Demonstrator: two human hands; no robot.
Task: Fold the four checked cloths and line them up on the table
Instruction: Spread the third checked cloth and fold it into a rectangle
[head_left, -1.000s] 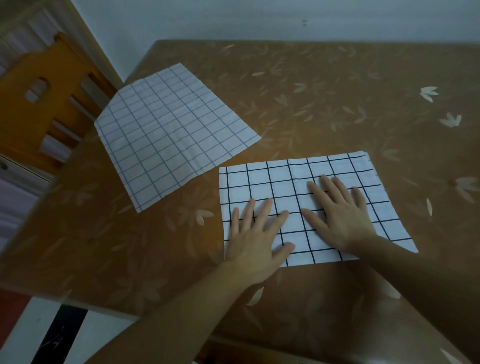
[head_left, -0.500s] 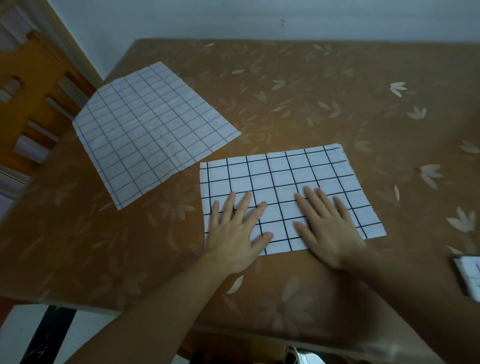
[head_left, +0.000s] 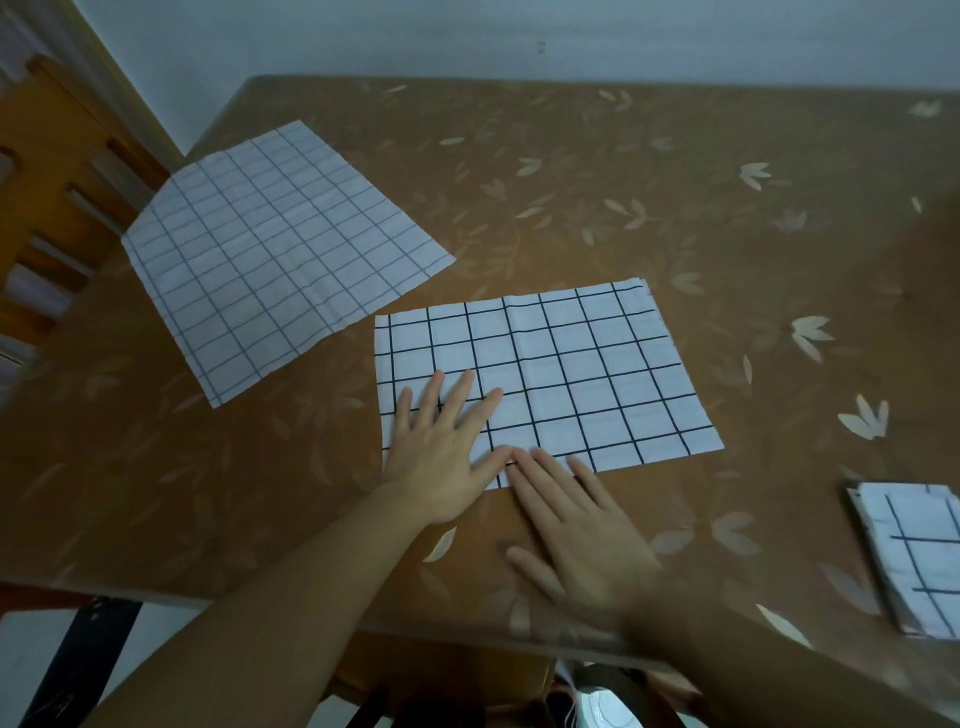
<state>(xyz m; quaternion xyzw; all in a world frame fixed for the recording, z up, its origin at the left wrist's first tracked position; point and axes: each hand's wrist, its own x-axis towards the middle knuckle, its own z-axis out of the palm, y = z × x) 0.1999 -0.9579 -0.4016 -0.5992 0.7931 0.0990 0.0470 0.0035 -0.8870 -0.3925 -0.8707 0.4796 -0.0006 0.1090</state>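
Nearest to me, my right hand (head_left: 576, 525) lies flat on the bare bench (head_left: 571, 171) close to its near edge, fingers (head_left: 540, 467) straight and spread, gripping nothing; only the fingertips reach the near edge of the black-checked cloth (head_left: 561, 364). My left hand (head_left: 441, 457) lies just beside it, palm down on the near left corner of that same cloth, fingers straight and fanned out, pressing the fabric flat rather than gripping it. The thumb of my left hand and the fingertips of my right almost meet.

I count three checked cloths in view. The first, the black-checked cloth under my hands, lies in a flat rectangle around the middle of the bench, with doubled edges showing at its far right corner. The second, a folded cloth (head_left: 914, 556) with dark lines, sits near the right edge of the bench, close to the near edge and partly cut off by the view; stacked layers show along its left side. The third, a blue-checked cloth (head_left: 275, 254) with finer squares, lies spread open towards the far left corner of the bench, well apart from my hands, its left part reaching the bench's left edge.

Beyond that left edge stands one wooden chair (head_left: 47, 208).
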